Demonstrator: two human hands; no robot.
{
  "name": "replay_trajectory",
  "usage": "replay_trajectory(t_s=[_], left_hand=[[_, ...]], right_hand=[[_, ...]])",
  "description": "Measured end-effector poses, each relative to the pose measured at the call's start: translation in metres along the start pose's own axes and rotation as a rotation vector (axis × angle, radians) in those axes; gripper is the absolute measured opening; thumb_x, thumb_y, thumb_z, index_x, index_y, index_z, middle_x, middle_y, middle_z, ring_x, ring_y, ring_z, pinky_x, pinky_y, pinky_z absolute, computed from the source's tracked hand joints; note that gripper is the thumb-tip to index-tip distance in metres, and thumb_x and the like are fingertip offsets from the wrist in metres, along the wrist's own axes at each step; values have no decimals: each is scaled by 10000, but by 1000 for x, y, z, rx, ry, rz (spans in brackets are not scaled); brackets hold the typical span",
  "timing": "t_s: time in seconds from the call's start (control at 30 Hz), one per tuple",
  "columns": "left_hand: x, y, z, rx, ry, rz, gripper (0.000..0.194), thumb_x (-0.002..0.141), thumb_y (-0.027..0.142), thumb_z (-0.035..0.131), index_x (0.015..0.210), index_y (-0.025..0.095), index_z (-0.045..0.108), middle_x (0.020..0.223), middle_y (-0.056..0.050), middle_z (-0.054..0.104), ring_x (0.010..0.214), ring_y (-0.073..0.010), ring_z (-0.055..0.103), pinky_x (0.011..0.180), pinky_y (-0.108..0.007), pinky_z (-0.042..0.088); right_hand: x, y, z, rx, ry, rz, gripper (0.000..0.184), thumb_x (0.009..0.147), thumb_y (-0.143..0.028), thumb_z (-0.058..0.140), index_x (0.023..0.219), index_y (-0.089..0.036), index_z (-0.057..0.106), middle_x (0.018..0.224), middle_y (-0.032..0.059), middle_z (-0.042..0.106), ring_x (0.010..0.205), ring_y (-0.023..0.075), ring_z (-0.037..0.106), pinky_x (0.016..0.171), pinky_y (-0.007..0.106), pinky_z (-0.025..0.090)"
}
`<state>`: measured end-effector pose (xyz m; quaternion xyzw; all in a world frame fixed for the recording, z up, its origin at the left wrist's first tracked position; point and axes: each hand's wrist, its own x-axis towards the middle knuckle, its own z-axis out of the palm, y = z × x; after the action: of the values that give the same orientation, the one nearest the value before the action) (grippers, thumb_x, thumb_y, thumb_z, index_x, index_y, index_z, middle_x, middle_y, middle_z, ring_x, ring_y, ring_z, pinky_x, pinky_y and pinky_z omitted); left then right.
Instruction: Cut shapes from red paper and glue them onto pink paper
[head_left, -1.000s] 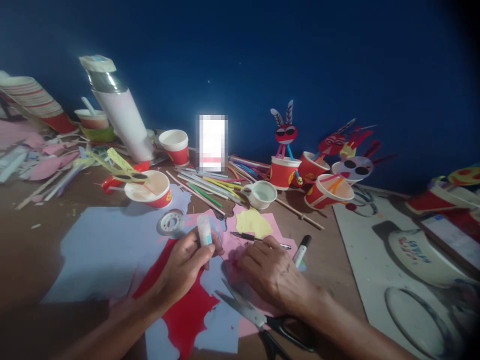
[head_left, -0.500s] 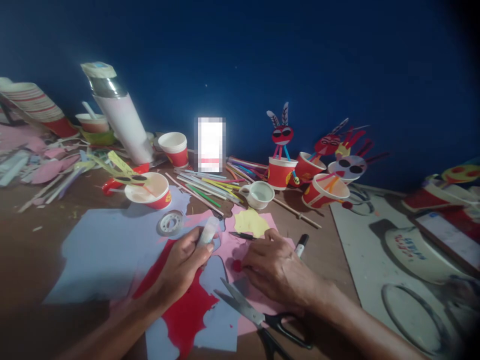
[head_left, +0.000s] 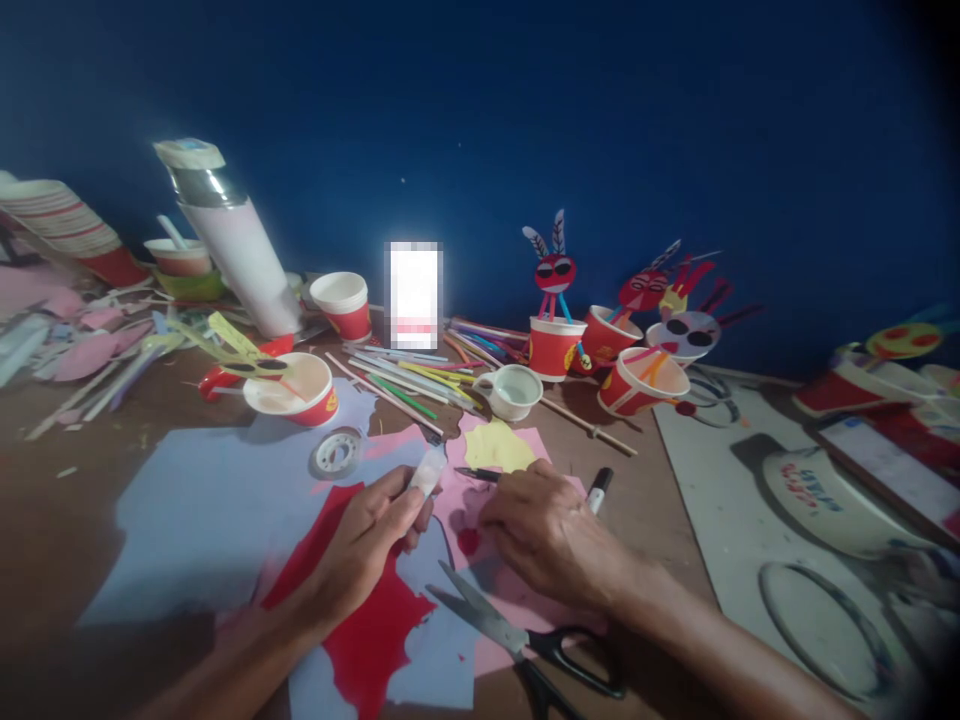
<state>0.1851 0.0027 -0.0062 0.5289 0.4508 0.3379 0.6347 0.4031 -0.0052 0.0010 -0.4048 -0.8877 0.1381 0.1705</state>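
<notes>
My left hand (head_left: 371, 540) is closed around a pale glue stick (head_left: 427, 473), tilted up to the right above the paper. My right hand (head_left: 551, 530) rests over pink paper (head_left: 454, 500) with its fingers bent together; whatever they pinch is hidden beneath them. A black pen (head_left: 474, 473) pokes out by its knuckles, and a small red paper disc (head_left: 469, 542) lies by its fingertips. Close to that hand stands a marker with a black cap (head_left: 602, 480). Open scissors (head_left: 495, 620) with black handles lie below both hands, near a cut red sheet (head_left: 379, 630).
Bluish paper (head_left: 202, 500) and a tape roll (head_left: 336, 454) lie at left. Behind are a small white cup (head_left: 515, 392), coloured sticks (head_left: 412, 375), a leaning flask (head_left: 240, 250) and a red cup (head_left: 341, 305). Red cups with paper figures (head_left: 555, 272) stand at right, near a white board (head_left: 712, 500).
The glue stick in my left hand has tipped further to the right. My right hand stays in nearly the same spot. The whole view has shifted slightly.
</notes>
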Motion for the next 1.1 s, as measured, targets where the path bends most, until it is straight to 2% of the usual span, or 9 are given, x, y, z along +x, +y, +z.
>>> replay_trajectory(t_s=[0.2,0.33,0.47,0.57,0.73,0.83,0.93,1.03,1.1], left_hand=[[0,-1,1,-32,-22,19,233,896,387,476,834,173,543,667,10,533,595,-116,466,567,-238,368],[-5,2,4,-119,9,9,234,857,396,546,950,185,585,779,-19,605,672,-130,514,607,-238,390],[-13,11,18,-286,45,-51,351,765,443,650,1044,234,611,941,-42,634,812,-172,552,692,-264,432],[-20,18,37,-393,22,-59,414,720,485,675,1046,234,633,949,-64,648,797,-205,591,691,-300,458],[-27,30,46,-215,22,-13,397,641,485,726,948,237,691,1192,-80,552,718,-198,606,565,-278,477],[-27,36,34,-8,46,97,357,628,421,749,946,266,704,980,-46,607,705,-188,586,595,-262,475],[-24,39,18,116,25,135,183,670,378,731,772,226,722,700,-15,581,627,-154,532,585,-240,443],[-21,46,-3,-117,232,124,193,706,409,707,693,219,678,495,46,438,465,-95,384,462,-209,373],[-22,52,-18,-391,412,199,201,761,422,654,691,235,633,505,61,400,507,-97,382,558,-224,426]], right_hand=[[2,-1,-14,203,115,175,81,803,-114,535,793,-177,585,718,5,602,683,147,514,674,273,345],[1,-7,-18,354,74,327,101,784,-156,591,694,-176,550,630,-19,574,621,132,500,607,249,340],[2,-18,-18,745,-14,273,221,862,-375,554,815,-169,619,742,4,616,666,129,516,637,251,370],[3,-30,-17,1155,-74,199,416,806,-549,568,951,-162,606,831,17,580,720,131,493,664,249,389],[-1,-39,-12,1530,-236,203,515,767,-631,563,922,-141,551,716,2,521,588,85,463,548,196,377],[-4,-35,-12,1472,-297,213,476,807,-615,521,822,-139,522,617,-31,450,492,53,381,445,162,288],[-5,-32,-20,1234,-263,173,391,880,-531,459,783,-154,498,611,-45,396,502,58,347,447,177,259],[-6,-30,-30,757,-183,171,257,905,-388,453,790,-166,515,643,-22,473,557,93,416,500,212,294],[-6,-29,-33,507,-131,214,174,887,-310,472,801,-173,537,675,-2,543,585,118,464,534,232,324]])
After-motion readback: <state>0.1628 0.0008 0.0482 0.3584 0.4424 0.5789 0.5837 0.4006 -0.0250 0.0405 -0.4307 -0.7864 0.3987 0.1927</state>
